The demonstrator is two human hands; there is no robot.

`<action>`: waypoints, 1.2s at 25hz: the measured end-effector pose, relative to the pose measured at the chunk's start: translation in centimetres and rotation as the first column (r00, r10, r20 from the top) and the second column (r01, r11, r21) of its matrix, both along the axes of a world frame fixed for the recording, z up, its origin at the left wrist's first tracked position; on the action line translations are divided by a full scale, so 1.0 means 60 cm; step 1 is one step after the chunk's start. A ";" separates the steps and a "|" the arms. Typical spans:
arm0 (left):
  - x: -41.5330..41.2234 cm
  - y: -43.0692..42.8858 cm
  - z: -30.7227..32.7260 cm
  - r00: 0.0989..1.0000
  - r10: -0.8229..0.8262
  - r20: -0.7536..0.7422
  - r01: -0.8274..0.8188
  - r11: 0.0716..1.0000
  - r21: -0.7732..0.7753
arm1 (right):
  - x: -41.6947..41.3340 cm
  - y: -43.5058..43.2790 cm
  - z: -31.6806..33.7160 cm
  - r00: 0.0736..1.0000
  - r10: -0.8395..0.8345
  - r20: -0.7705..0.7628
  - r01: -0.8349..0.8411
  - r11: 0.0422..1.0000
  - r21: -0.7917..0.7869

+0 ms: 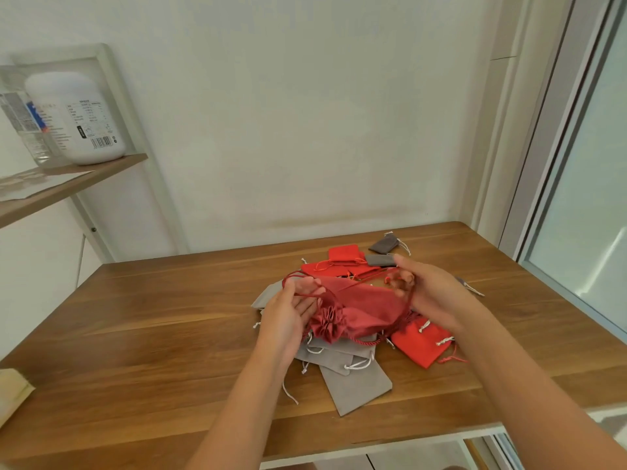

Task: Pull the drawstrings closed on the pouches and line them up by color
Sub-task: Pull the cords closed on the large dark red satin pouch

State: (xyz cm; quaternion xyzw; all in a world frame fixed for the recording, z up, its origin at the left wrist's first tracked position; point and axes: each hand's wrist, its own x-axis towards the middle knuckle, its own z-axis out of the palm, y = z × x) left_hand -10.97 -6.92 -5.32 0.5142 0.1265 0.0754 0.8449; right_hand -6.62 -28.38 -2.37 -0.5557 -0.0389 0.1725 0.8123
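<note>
Head view: left hand (288, 310) and right hand (425, 293) each pinch a drawstring (405, 300) of the dark red pouch (359, 312), lifted above the pouch pile (342, 364) near the table's (152, 334) far right corner.

Wooden table (152, 334) carries heaped red pouches (422, 344) and grey pouches (356, 385).
</note>
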 end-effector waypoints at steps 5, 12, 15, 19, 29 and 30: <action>0.011 -0.005 0.015 0.985 0.138 -0.104 -0.171 0.861 -0.479 | -0.026 0.035 -0.020 0.959 0.072 -0.275 0.133 0.742 0.658; -0.013 0.029 0.006 0.987 0.020 -0.157 -0.065 0.955 -0.289 | -0.022 -0.021 -0.017 0.967 -0.076 -0.245 0.130 0.969 0.211; -0.020 0.035 0.004 0.985 -0.012 -0.171 -0.019 0.984 -0.178 | -0.046 -0.038 -0.022 0.991 -0.108 -0.075 0.104 0.993 -0.060; -0.032 0.060 0.016 0.976 0.016 -0.218 0.025 0.983 0.183 | -0.070 -0.051 -0.011 0.967 -0.013 0.255 0.187 0.717 -0.671; -0.079 0.111 0.033 0.991 0.087 -0.098 0.083 0.162 0.983 | -0.085 -0.013 0.005 0.656 0.130 0.744 0.662 0.375 -0.649; -0.084 0.100 0.030 0.997 -0.054 -0.062 0.067 0.098 0.993 | -0.090 -0.002 0.007 0.661 0.209 0.721 0.592 0.445 -0.672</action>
